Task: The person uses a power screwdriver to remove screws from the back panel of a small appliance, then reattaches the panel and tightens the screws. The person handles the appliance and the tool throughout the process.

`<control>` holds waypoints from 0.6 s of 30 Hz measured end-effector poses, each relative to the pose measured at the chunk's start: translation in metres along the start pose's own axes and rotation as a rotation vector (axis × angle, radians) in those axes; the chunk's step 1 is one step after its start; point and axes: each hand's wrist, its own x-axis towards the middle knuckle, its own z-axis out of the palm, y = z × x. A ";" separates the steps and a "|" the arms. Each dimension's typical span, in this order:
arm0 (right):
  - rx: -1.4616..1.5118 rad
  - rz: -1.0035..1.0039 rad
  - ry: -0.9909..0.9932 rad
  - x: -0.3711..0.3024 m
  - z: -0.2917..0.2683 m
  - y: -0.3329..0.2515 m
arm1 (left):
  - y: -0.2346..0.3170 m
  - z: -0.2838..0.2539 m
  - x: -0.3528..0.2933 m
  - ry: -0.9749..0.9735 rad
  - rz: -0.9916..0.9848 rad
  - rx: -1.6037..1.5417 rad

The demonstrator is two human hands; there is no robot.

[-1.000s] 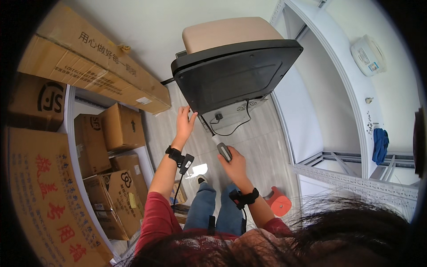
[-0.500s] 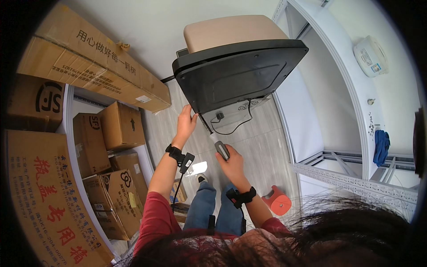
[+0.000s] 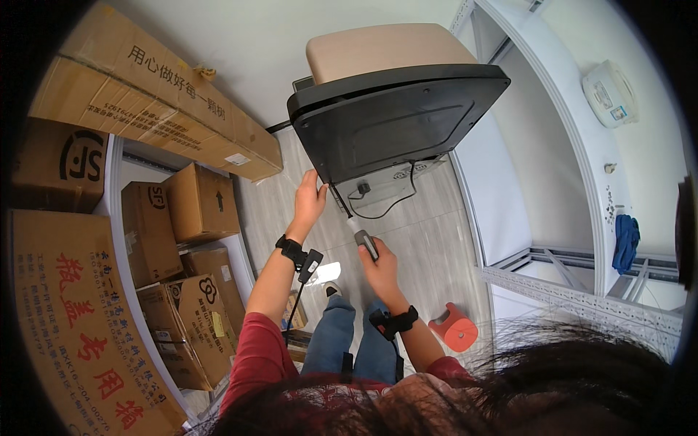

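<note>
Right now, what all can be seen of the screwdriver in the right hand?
The screwdriver has a grey handle with a dark stripe, a pale collar and a slim dark shaft, apparently plastic and metal. The right hand holds its handle, and the shaft slants up-left toward a corner of the black panel. The tip is too small to make out.

Tip of the grey-handled screwdriver (image 3: 364, 239) indistinct

Red characters (image 3: 94, 345) on large carton (image 3: 51, 327), black lettering (image 3: 174, 81) on long carton (image 3: 156, 102), arrow (image 3: 220, 201) on smaller box (image 3: 200, 211)
</note>
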 end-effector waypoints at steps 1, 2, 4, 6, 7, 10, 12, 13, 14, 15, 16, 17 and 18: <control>-0.009 -0.006 0.004 0.000 0.001 0.001 | 0.000 0.001 0.000 0.001 0.007 0.012; -0.018 -0.012 0.007 0.001 0.002 0.001 | -0.001 0.001 0.000 0.011 0.004 0.001; -0.082 -0.029 0.023 -0.001 0.004 -0.001 | 0.000 0.002 -0.002 0.028 -0.003 -0.021; -0.189 -0.104 0.058 -0.002 0.004 0.000 | 0.001 0.002 -0.003 0.004 -0.029 0.001; -0.263 -0.174 0.085 -0.001 0.003 0.000 | 0.001 0.000 -0.003 -0.005 -0.039 0.013; -0.412 -0.251 0.090 -0.001 0.002 0.000 | 0.000 -0.004 -0.001 -0.068 -0.094 0.050; -0.457 -0.242 0.067 -0.002 0.001 0.000 | 0.002 -0.003 -0.005 -0.029 -0.078 0.051; -0.465 -0.229 0.061 -0.001 0.001 0.002 | 0.003 -0.002 -0.008 -0.011 -0.067 0.052; -0.474 -0.215 0.054 -0.001 0.001 0.004 | 0.006 0.002 -0.012 0.061 -0.045 0.062; -0.434 -0.193 0.058 0.000 0.002 0.008 | 0.009 0.008 -0.019 0.134 -0.024 0.071; -0.392 -0.172 0.064 0.000 0.003 0.013 | 0.010 0.012 -0.025 0.206 0.000 0.081; -0.347 -0.154 0.064 0.000 0.006 0.016 | 0.004 0.014 -0.032 0.159 -0.074 0.055; -0.317 -0.159 0.070 0.000 0.009 0.018 | -0.002 0.016 -0.037 0.112 -0.148 0.028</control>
